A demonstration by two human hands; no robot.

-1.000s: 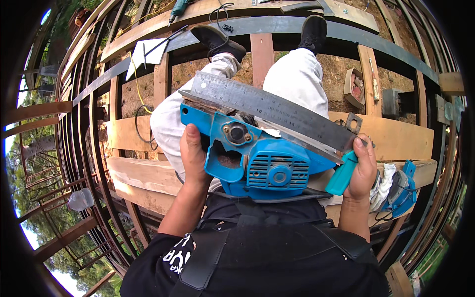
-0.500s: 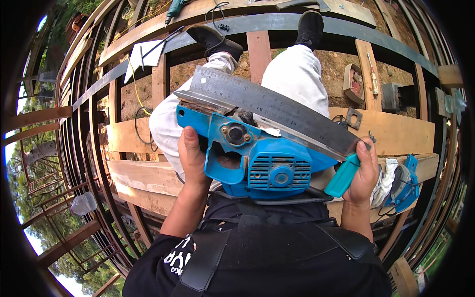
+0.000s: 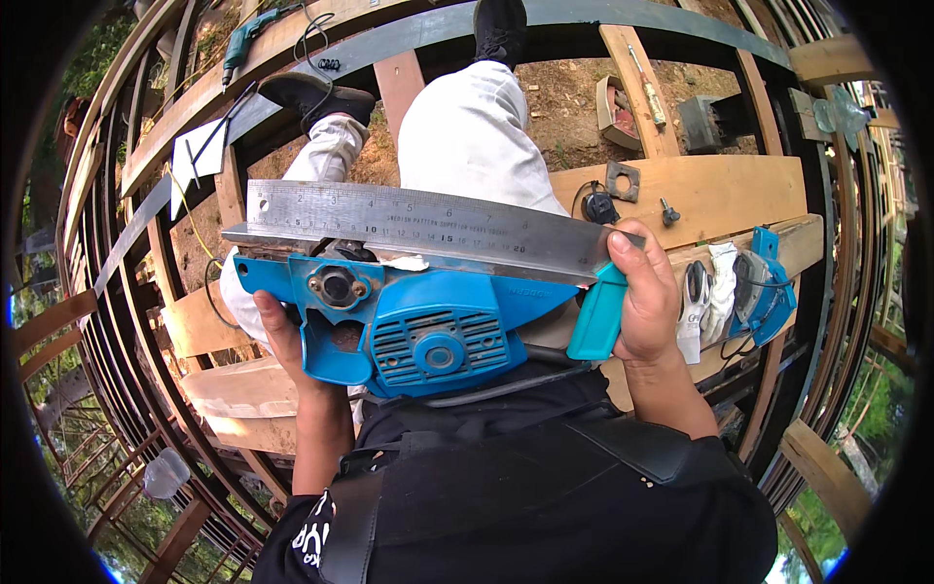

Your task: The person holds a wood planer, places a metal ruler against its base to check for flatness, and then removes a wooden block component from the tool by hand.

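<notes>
A blue electric hand planer (image 3: 443, 336) lies across my lap with its sole turned up and away from me. Around its left end my left hand (image 3: 289, 341) is closed, thumb on the near side and the other fingers hidden behind the body. A try square's steel blade (image 3: 409, 219), marked as a ruler, stands on edge along the sole. Its teal handle (image 3: 596, 316) hangs down at the right end of the planer. My right hand (image 3: 642, 302) grips the square where blade and handle meet, with the thumb on the blade.
Wooden boards (image 3: 720, 200) and beams have open gaps over bare ground. To the right lie white gloves (image 3: 720, 287), another blue power tool (image 3: 769, 292), a square metal plate (image 3: 623, 182) and a bolt (image 3: 669, 212). A green drill (image 3: 243, 47) with its cable rests at the far left.
The view has shifted, so the surroundings sit further left. The square and planer lie more level, and the blade is turned flatter toward me. Both hands keep their grip.
</notes>
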